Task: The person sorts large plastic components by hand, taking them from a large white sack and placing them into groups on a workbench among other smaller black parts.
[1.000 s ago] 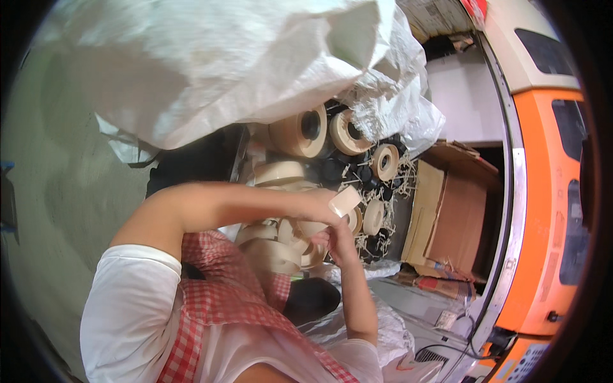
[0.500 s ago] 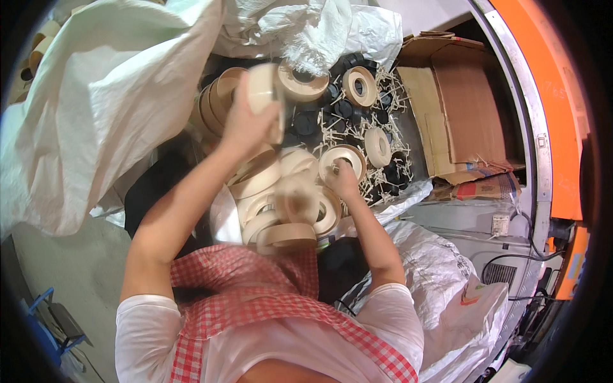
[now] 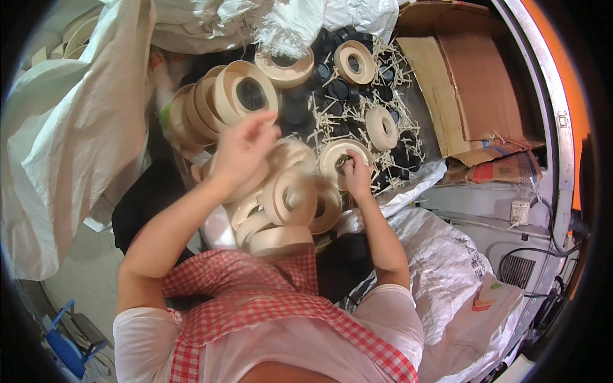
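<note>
The left hand (image 3: 239, 150), which gripped a cream tape roll half a second ago, now hovers empty, fingers loosely spread, at seven o'clock of the row of rolls (image 3: 220, 102). The right hand (image 3: 354, 173) seemingly pinches a flat roll (image 3: 345, 159).

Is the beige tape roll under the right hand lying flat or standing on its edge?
Lying flat. The beige tape roll shows its round face and centre hole upward, and the right hand rests on its rim.

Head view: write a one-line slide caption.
Right hand grips a cream tape roll; left hand hovers open over the roll pile.
</note>
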Available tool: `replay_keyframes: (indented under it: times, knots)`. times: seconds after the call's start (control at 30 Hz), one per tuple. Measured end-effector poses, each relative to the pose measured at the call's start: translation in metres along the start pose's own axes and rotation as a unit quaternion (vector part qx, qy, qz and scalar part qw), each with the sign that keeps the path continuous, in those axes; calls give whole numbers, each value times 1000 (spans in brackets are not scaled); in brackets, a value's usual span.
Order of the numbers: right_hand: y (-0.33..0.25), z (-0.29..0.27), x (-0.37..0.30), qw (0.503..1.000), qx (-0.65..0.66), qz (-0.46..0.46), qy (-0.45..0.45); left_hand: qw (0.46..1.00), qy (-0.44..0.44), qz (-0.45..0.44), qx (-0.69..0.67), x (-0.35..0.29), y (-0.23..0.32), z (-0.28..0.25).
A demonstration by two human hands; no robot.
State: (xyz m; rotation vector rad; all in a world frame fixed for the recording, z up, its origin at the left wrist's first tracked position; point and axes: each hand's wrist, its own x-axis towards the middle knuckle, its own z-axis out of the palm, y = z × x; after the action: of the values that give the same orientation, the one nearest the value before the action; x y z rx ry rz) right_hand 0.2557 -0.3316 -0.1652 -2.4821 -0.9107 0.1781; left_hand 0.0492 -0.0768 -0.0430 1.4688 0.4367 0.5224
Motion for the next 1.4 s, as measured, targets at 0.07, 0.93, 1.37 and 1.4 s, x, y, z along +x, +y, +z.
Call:
replay_keyframes:
  times: [0.07,0.93,1.37,1.4]
  knots:
    - [7,5,-1,995,-34,5,-92,990,-81,-97,69,-5,-17,16]
    - [-149,-73,3,956,39,-214,-199,927,-129,-264,-231,-23,-7,48]
    - [19,38,87,969,-7,246,-2,990,-67,-118,-28,-25,-11,42]
    - [18,30,79,986,18,162,45,990,-68,-118,-32,-24,-8,41]
